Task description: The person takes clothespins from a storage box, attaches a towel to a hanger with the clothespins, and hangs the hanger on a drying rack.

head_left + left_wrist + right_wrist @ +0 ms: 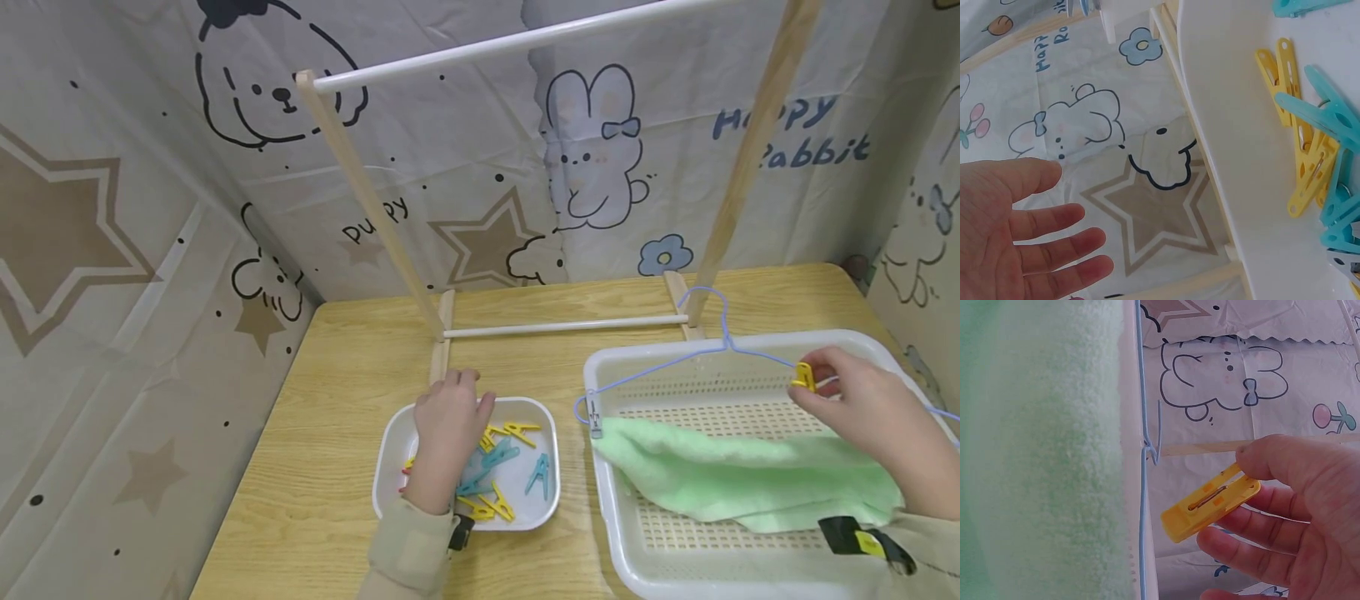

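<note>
My right hand (870, 400) pinches a yellow clothespin (804, 377) between thumb and fingers, close to the right arm of a blue wire hanger (726, 343). In the right wrist view the yellow clothespin (1210, 503) lies slantwise in the fingers, beside the hanger's wire. A light green towel (720, 467) lies below the hanger; a grey-white clothespin (594, 414) sits at its left corner and the hanger's left end. My left hand (453, 429) hovers over a small white bin (557, 433) of clothespins, its fingers spread and holding nothing in the left wrist view.
The towel lies over a large white perforated basket (618, 550) at the right. Yellow clothespins (519, 432) and teal clothespins (538, 475) lie in the small bin. Behind stands a wooden rack with a white top rail (510, 46) and a low crossbar (562, 327). Printed fabric hangs around the table.
</note>
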`<act>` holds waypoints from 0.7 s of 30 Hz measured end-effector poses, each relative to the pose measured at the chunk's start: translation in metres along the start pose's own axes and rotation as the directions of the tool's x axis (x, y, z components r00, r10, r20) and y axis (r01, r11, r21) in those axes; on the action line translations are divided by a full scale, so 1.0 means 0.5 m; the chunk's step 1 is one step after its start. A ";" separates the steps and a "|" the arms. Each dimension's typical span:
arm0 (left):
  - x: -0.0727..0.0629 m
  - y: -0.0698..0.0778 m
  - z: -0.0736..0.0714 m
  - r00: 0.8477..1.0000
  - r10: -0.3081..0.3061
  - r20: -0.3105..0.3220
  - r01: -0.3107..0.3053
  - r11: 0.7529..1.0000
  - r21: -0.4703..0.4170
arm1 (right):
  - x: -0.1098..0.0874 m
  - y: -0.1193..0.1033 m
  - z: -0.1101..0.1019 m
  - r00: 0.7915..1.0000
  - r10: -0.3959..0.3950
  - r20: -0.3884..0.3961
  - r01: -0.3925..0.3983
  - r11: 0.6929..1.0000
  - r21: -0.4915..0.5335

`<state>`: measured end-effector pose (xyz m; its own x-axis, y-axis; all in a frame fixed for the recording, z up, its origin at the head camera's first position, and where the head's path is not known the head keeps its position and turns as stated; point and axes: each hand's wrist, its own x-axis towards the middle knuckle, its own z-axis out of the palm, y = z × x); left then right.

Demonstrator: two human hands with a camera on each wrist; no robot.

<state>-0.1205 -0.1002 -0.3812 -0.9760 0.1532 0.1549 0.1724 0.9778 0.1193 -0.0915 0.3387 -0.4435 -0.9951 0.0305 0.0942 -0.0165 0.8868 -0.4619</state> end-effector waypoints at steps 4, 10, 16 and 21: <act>0.001 0.007 -0.002 1.000 -0.001 0.007 0.001 1.000 0.005 | -0.002 0.000 0.001 1.000 0.004 0.002 -0.004 1.000 0.003; 0.002 0.017 -0.001 1.000 0.021 -0.014 -0.021 1.000 0.016 | -0.005 0.004 0.003 1.000 0.009 0.003 -0.009 1.000 -0.008; 0.004 0.028 -0.001 0.999 0.048 -0.026 -0.047 0.999 0.012 | -0.006 0.015 0.008 1.000 0.023 -0.005 -0.024 0.999 -0.031; 0.005 0.037 -0.003 0.998 0.059 -0.020 -0.059 0.998 0.014 | -0.007 0.021 0.009 1.000 0.026 -0.018 -0.026 0.999 -0.046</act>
<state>-0.1195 -0.0818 -0.3773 -0.9612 0.2078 0.1815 0.2276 0.9690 0.0962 -0.0889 0.3459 -0.4528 -0.9932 0.0618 0.0986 0.0143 0.9058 -0.4234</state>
